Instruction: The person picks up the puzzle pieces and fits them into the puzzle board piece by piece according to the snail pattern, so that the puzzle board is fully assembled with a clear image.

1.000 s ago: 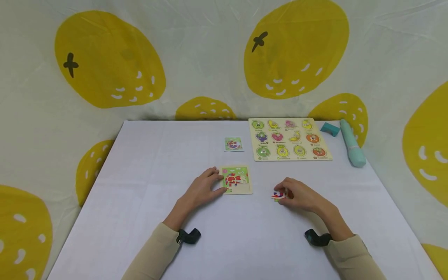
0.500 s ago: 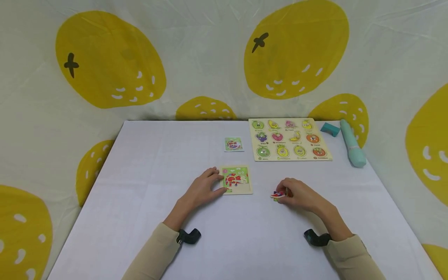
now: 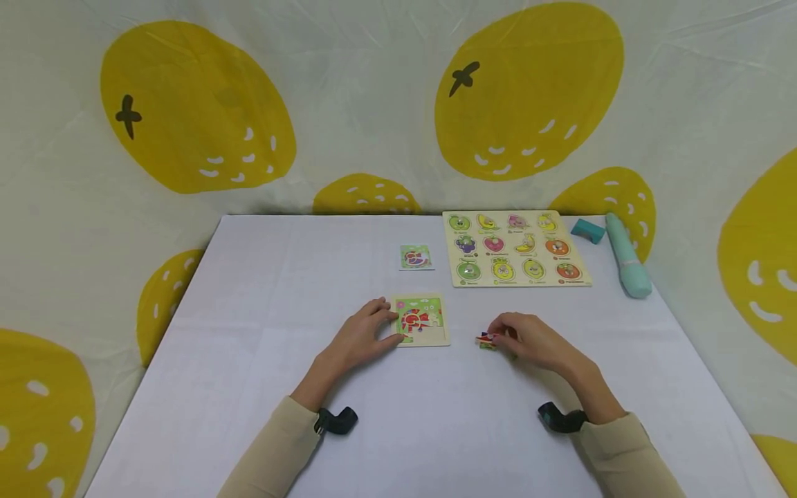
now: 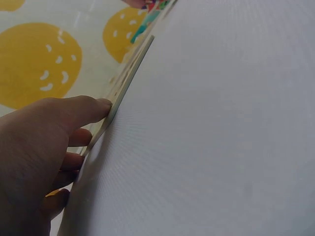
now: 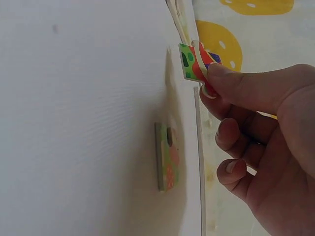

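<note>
My left hand (image 3: 361,332) rests against the left side of a small square puzzle board (image 3: 429,338). In the left wrist view the thumb (image 4: 91,110) touches the board's edge. Part of a red and green picture fills the board, and bare wood shows at its lower right. Between thumb and forefinger, my right hand (image 3: 529,339) pinches a jigsaw piece (image 5: 197,64) in green, red and blue, held above the table right of the board. Beneath that hand, in the right wrist view, a second jigsaw piece (image 5: 170,157) lies on the cloth.
Behind the board lies a small picture card (image 3: 416,257). A large fruit puzzle board (image 3: 513,259) is at the back right, beside a teal block (image 3: 588,230) and a mint-green cylindrical object (image 3: 627,259). White cloth covers the table (image 3: 280,277).
My right hand has moved slightly left and away from me with the jigsaw piece, which now appears tilted flatter. The left hand and the board stay where they were.
</note>
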`<state>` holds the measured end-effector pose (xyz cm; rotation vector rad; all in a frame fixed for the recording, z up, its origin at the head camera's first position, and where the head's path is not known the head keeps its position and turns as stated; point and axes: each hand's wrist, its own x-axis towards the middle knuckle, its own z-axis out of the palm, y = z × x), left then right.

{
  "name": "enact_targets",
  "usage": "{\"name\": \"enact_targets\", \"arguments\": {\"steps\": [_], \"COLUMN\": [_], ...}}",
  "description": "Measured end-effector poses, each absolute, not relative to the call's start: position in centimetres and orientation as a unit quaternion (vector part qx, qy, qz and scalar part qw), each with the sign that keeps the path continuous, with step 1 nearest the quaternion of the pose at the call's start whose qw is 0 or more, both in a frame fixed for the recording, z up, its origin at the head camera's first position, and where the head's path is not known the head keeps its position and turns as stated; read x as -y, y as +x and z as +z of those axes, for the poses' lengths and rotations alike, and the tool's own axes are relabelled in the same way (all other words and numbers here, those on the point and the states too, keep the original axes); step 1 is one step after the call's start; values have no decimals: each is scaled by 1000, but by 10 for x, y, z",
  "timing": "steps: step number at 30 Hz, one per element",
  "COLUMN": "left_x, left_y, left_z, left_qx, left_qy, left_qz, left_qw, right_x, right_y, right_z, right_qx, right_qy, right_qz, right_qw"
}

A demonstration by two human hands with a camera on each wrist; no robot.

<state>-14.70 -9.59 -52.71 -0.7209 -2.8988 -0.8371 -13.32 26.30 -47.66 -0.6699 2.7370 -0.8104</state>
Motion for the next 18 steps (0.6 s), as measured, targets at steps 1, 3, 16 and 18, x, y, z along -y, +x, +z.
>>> {"name": "enact_targets", "arguments": {"steps": [1,3,16,18], "left_x": [96,96,96,95], "left_y": [-147,-147,-147,-147], "left_z": [-527,-528,-528,-527], "left_qx": [934,934,935,935], "left_qy": [-232,-233,-231,-231], "left_qz": [-269,-269,-269,-269], "left_qw": [20,21,16,16], "right_x": [-262,-259,-236,-231], "right_y": [-134,-136,-150,-153], "right_z": [-476,-474,-469,-468], "right_qx": [-928,-928,-919,-917], "right_qy": [-227,-222,-239,-245], "right_qz": [-277,-281,-303,-305], "right_qw": [103,103,83,82]}}
